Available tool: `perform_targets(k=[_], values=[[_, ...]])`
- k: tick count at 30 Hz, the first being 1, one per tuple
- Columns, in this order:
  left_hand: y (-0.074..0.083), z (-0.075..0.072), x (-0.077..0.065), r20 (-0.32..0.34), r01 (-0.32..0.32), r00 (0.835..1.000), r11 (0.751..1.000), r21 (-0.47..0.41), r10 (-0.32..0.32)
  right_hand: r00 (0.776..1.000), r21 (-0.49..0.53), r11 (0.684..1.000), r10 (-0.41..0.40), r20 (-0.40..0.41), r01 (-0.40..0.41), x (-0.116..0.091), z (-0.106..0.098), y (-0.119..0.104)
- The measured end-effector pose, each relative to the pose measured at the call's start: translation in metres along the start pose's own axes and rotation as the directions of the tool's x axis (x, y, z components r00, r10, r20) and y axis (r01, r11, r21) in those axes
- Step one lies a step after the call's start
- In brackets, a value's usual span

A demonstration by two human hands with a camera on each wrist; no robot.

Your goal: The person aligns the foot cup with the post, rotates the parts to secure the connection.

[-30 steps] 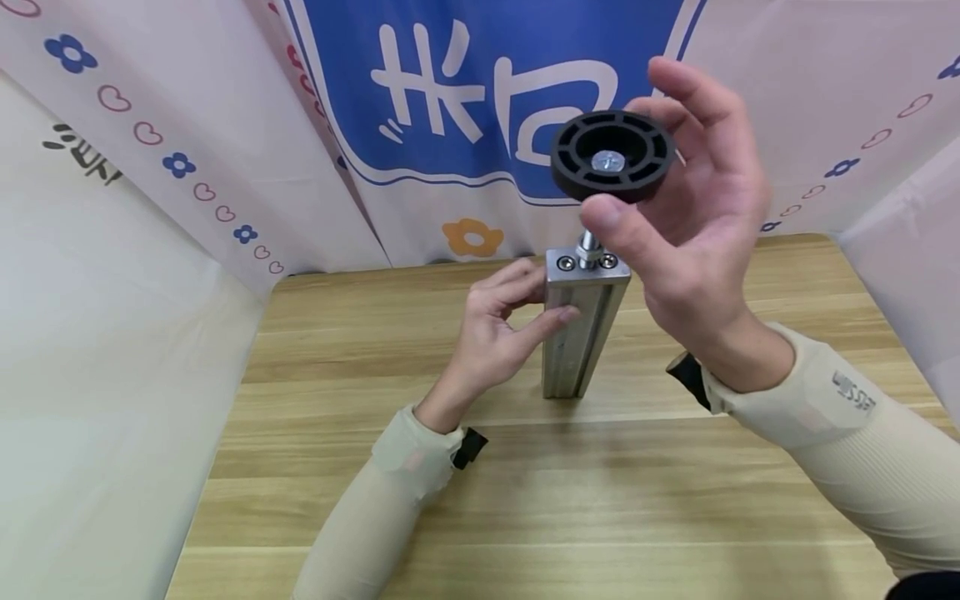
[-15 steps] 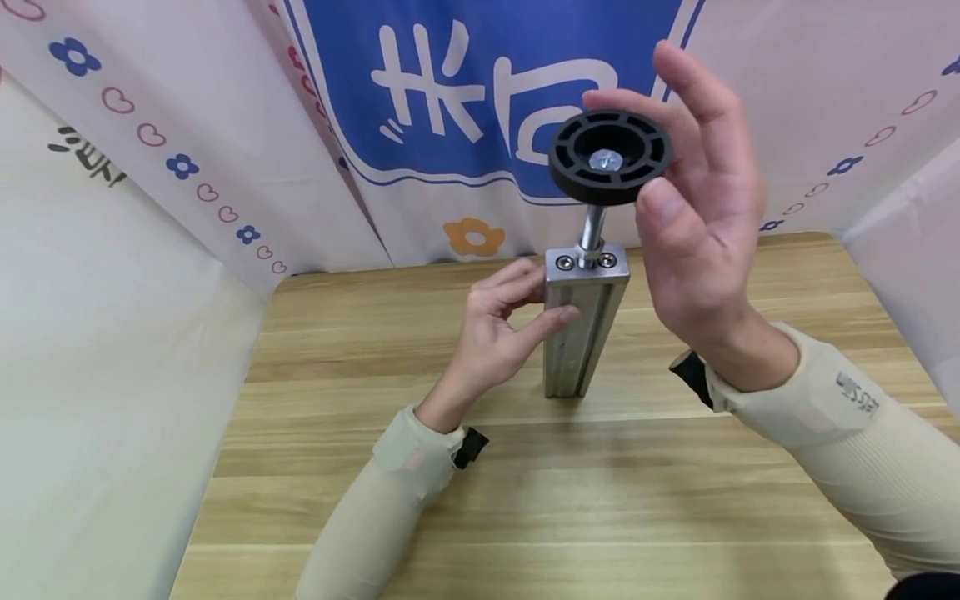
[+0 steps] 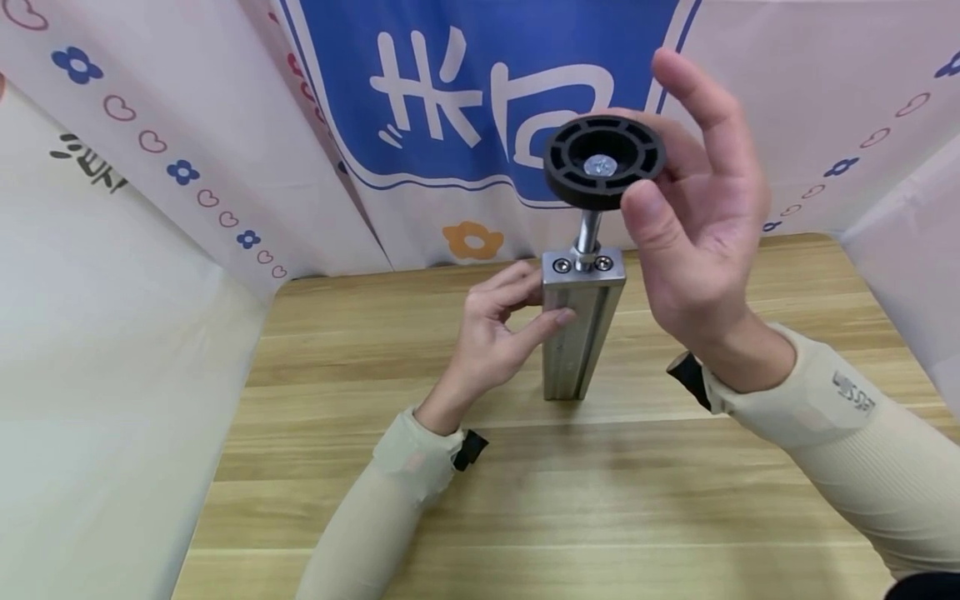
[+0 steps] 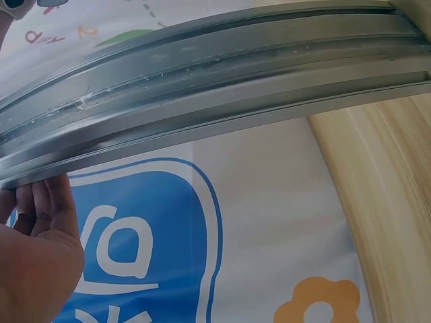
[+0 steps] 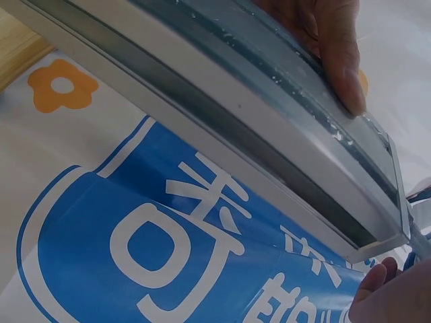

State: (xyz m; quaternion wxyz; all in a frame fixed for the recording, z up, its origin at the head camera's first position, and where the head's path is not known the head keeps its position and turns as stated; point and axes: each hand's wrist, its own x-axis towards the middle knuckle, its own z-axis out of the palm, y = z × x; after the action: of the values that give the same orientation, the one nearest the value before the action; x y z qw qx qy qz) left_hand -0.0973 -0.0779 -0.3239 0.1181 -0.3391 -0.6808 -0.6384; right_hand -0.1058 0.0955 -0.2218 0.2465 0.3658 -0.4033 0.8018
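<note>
Head view: left hand [image 3: 498, 332] pinched post [image 3: 577, 343], upright on table [image 3: 637, 500]; right hand [image 3: 699, 237] pinched black foot [image 3: 577, 154] on bolt [image 3: 589, 232] above post, thumb set further right than a second ago, apparently a fresh hold for turning.

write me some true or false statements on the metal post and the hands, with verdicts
1. The left hand grips the metal post. True.
2. The metal post lies flat on the table. False: it stands upright.
3. The black disc sits above the metal post on a metal rod. True.
4. The right hand is at the post's bottom end. False: it is at the black disc.
5. The black disc is square. False: it is round.
</note>
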Motion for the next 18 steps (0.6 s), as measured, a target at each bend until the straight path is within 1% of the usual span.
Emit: perform_targets(k=[3,6,13,18], values=[[0.000,0.000,-0.001,-0.005,0.000,1.000,1.000,0.002,0.000,1.000,-0.065,0.998,0.002,-0.030,-0.004,0.001,0.003,-0.002],[0.001,0.000,0.000,-0.007,-0.012,1.000,1.000,0.002,0.012,0.999,-0.091,0.996,0.009,-0.050,-0.013,0.003,0.008,-0.004],[0.000,-0.001,0.001,-0.001,-0.032,1.000,1.000,0.001,0.032,0.998,-0.093,0.995,0.013,-0.054,-0.018,0.005,0.013,-0.005],[0.000,0.000,-0.001,-0.002,-0.018,1.000,1.000,-0.001,0.018,0.998,-0.099,0.994,0.029,-0.047,-0.034,0.003,0.008,-0.004]])
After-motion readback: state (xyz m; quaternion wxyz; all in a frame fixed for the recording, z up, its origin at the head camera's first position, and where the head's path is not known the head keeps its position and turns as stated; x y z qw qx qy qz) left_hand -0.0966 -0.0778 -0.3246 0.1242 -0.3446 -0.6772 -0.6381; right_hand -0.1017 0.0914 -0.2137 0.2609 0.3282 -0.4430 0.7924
